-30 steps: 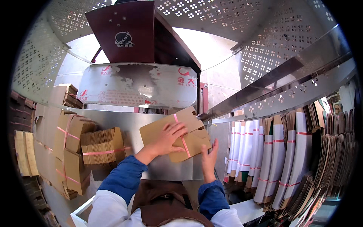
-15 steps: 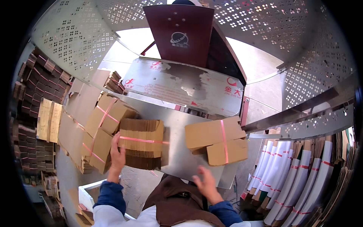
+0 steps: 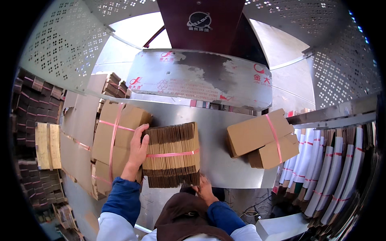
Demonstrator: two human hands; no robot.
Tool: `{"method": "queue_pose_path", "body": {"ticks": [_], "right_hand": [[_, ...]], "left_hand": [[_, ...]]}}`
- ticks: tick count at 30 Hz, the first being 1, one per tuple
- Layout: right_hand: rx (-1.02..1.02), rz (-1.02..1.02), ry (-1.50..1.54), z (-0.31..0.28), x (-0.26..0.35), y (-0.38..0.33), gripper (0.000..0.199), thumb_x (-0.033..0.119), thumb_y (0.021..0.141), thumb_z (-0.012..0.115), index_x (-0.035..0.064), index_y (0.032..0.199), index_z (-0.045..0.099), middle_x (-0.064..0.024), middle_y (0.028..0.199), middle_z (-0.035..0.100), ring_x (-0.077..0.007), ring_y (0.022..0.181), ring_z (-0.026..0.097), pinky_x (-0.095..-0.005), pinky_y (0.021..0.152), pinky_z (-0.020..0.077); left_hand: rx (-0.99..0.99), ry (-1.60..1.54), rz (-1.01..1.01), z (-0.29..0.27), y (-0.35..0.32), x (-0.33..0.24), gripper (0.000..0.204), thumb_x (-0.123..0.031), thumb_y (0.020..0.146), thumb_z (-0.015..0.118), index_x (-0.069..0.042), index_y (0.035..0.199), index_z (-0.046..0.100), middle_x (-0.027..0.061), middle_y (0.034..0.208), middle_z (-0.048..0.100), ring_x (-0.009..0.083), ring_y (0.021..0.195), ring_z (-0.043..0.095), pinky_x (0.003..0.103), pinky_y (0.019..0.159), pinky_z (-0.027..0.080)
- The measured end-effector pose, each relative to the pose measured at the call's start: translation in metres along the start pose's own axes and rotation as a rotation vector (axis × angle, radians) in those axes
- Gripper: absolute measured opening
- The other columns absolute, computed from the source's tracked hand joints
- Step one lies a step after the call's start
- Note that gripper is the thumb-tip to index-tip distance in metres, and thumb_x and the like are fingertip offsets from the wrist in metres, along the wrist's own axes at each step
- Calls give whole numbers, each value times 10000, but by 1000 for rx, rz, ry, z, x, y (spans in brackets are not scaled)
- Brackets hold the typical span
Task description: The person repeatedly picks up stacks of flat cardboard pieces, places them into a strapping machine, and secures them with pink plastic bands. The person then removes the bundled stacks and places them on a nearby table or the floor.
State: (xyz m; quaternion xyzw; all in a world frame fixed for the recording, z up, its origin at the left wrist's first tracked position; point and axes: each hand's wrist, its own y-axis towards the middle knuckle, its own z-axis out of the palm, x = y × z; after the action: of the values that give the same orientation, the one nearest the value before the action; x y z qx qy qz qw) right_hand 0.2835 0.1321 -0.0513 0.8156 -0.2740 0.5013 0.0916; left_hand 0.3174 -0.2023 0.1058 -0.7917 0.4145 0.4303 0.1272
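Note:
A bundle of flattened cardboard pieces (image 3: 171, 140), bound with a pink strap, stands in front of me near the metal table's front edge. Its many stacked edges face up. My left hand (image 3: 138, 150) lies along the bundle's left side, fingers stretched out and thumb apart. At the near right corner, my right hand (image 3: 206, 189) has its fingers bent against the cardboard; part of them is hidden. Close to my left hand stands a larger strapped cardboard bundle (image 3: 105, 138). Farther right on the metal table (image 3: 211, 138) lies another strapped bundle (image 3: 255, 138), its two blocks overlapping.
Behind the table is a machine with a dark red housing (image 3: 201, 36) and a worn, film-covered panel (image 3: 193, 80). Perforated metal guards (image 3: 60, 52) curve around it. Strapped cardboard stacks (image 3: 36, 108) stand at left, white strapped bundles (image 3: 321, 172) at right.
My right hand has moved left from bare space to the middle bundle's near right corner. That bundle is tipped, showing more of its edges. The whole view has shifted.

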Motion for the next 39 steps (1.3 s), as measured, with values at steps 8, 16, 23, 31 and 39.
{"method": "queue_pose_path", "body": {"ticks": [8,16,23,31,39], "right_hand": [[-239,301,378,-47,44,10,235,195,986,490,9,1116,547,-172,857,671,-337,799,664,-379,720,518],[-288,514,448,-116,1,3,433,348,1042,348,-25,1101,561,-152,822,623,-221,742,559,-347,706,470],[-364,708,955,-117,-24,-29,408,322,1020,450,-19,1213,563,-61,1065,649,-150,904,605,-290,797,486],[-215,660,1309,-143,-95,-44,346,256,964,523,14,1205,576,-78,1040,662,-166,893,652,-318,726,532],[-62,801,1101,-191,-100,-21,391,425,953,474,114,1153,604,-46,898,679,-179,731,660,-337,631,540]], "left_hand": [[90,2,-230,8,56,-35,381,-270,955,551,16,1207,557,139,1161,603,247,1042,571,331,927,433],[429,-535,-516,35,37,-21,707,-229,815,722,-13,1398,385,119,1295,526,186,1210,464,319,1024,375],[262,-817,-744,42,-74,-50,691,-256,834,722,-44,1401,389,89,1300,528,201,1191,503,347,994,414],[-30,-880,-762,104,-119,-118,609,-206,871,683,-65,1375,373,89,1248,534,213,1138,539,356,958,460],[-142,-926,-811,132,-113,-130,594,-228,886,671,-60,1371,373,87,1220,550,195,1110,554,349,938,474]]}}
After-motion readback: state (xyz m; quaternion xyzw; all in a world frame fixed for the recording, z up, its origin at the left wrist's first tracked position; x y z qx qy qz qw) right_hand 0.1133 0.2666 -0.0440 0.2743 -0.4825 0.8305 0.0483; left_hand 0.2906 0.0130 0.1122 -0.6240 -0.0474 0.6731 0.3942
